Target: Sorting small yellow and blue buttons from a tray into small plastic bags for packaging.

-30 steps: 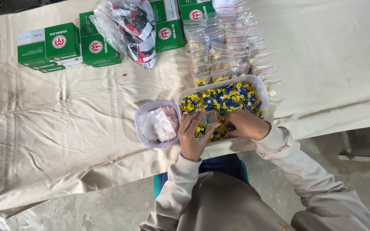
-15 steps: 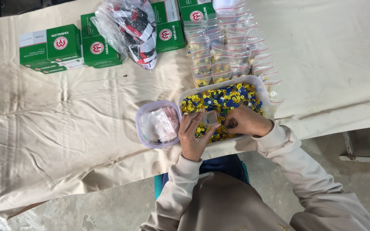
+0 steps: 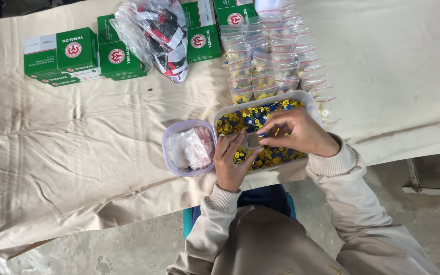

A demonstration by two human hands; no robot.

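Beige cloth (image 3: 103,137): both hands (image 3: 232,160) hold small bag (image 3: 253,141) over button tray (image 3: 309,99).

Your left hand (image 3: 231,162) and right hand (image 3: 295,133) hide much of the clear rectangular tub of yellow and blue buttons (image 3: 309,100); what they pinch is too small to tell.

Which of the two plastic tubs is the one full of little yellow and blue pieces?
The bigger rectangular tub, under both hands. The smaller round tub to its left holds only clear little bags.
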